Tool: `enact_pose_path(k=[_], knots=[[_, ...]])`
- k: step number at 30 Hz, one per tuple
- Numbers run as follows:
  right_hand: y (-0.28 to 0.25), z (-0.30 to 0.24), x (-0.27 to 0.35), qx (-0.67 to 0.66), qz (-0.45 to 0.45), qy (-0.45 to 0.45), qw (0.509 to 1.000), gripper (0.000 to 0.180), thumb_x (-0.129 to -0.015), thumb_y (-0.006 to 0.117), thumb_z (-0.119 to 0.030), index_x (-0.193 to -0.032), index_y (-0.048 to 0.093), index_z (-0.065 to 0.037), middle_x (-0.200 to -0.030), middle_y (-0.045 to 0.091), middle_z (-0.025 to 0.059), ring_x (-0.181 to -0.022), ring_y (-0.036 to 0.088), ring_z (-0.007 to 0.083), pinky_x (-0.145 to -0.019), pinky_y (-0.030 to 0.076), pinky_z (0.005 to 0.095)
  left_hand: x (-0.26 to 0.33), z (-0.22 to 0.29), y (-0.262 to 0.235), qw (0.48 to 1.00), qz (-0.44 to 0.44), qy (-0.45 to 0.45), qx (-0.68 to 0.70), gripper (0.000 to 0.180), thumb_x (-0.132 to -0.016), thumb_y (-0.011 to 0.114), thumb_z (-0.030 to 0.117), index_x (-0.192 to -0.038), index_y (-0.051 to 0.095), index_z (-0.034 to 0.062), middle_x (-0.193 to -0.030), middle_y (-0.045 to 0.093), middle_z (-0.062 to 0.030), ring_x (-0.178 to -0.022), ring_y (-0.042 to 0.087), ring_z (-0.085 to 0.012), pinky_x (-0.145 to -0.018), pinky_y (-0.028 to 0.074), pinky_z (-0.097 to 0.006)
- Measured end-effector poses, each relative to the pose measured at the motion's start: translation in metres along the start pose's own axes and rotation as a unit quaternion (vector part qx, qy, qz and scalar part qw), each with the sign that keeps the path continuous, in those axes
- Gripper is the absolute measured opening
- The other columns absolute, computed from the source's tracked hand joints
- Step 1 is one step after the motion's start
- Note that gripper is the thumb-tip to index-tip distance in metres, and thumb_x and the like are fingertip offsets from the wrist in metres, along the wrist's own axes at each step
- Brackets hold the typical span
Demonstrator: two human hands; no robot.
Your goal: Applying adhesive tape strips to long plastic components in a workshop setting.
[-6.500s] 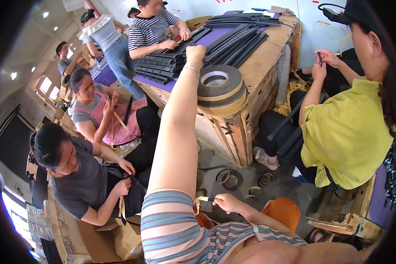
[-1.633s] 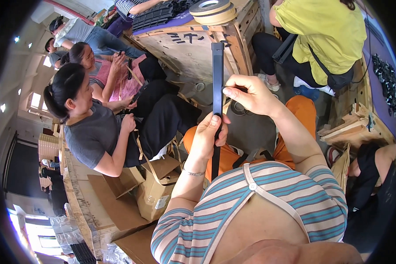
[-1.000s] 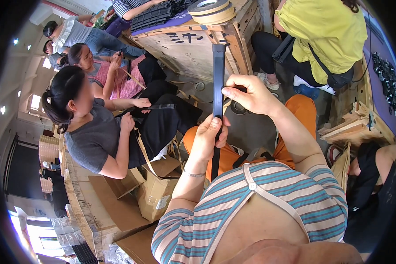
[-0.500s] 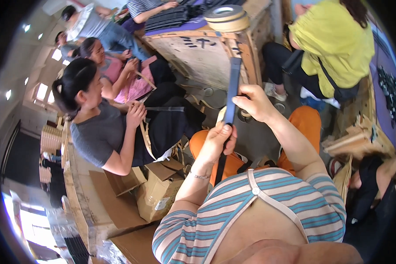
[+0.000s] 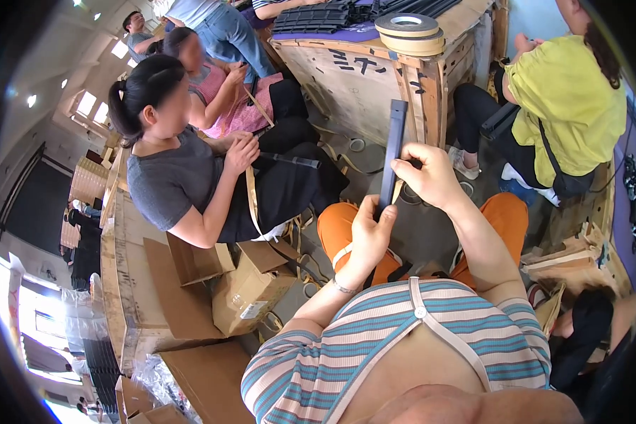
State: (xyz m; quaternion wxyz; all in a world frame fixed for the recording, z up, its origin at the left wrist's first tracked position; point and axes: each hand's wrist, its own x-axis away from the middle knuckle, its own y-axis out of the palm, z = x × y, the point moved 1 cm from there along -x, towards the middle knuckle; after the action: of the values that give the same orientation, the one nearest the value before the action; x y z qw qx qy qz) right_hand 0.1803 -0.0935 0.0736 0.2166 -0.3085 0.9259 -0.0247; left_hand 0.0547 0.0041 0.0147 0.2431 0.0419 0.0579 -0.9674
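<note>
Holding: both hands keep the long dark flat strip (image 5: 391, 154) upright over the lap, its top end pointing to 12 o'clock.
Left hand (image 5: 369, 234): closed round the strip's lower end, thumb pressed on its face.
Right hand (image 5: 431, 174): fingers pinched at the strip's mid-length, at 1 o'clock of the left hand, with a bit of tan tape (image 5: 397, 191) just under them.
Change: half a second ago the strip leaned to 1 o'clock; now it stands straighter, and the grips look unchanged.
Meaning: by my reading, the taping of the strip is in hand, not finished.
Around: tape rolls (image 5: 407, 32) on the wooden crate (image 5: 374, 78) at 12 o'clock; a seated co-worker in grey (image 5: 169, 180) at 10 o'clock.
</note>
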Motion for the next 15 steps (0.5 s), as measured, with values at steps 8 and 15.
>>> enact_pose_path(k=[8, 15], knots=[[-0.009, -0.019, 0.008, -0.038, -0.052, -0.026, 0.998, 0.019, -0.086, 0.058, -0.014, -0.075, 0.057, 0.002, -0.062, 0.053, 0.0023, -0.059, 0.048, 0.0059, -0.052, 0.037, 0.0226, -0.004, 0.025, -0.022, 0.996, 0.015, 0.047, 0.076, 0.014, -0.091, 0.050, 0.012, -0.101, 0.048, 0.0028, -0.067, 0.044, 0.0032, -0.053, 0.036, -0.0037, -0.047, 0.029, -0.017], [-0.016, -0.039, 0.018, -0.021, -0.038, -0.080, 0.996, 0.018, -0.086, 0.059, -0.014, -0.077, 0.060, 0.002, -0.065, 0.052, 0.0044, -0.058, 0.046, 0.0089, -0.052, 0.036, 0.0233, -0.005, 0.047, -0.045, 0.978, -0.105, 0.000, 0.180, 0.022, -0.083, 0.061, 0.006, -0.096, 0.043, 0.0074, -0.067, 0.048, 0.0019, -0.051, 0.040, -0.0022, -0.044, 0.032, -0.016]])
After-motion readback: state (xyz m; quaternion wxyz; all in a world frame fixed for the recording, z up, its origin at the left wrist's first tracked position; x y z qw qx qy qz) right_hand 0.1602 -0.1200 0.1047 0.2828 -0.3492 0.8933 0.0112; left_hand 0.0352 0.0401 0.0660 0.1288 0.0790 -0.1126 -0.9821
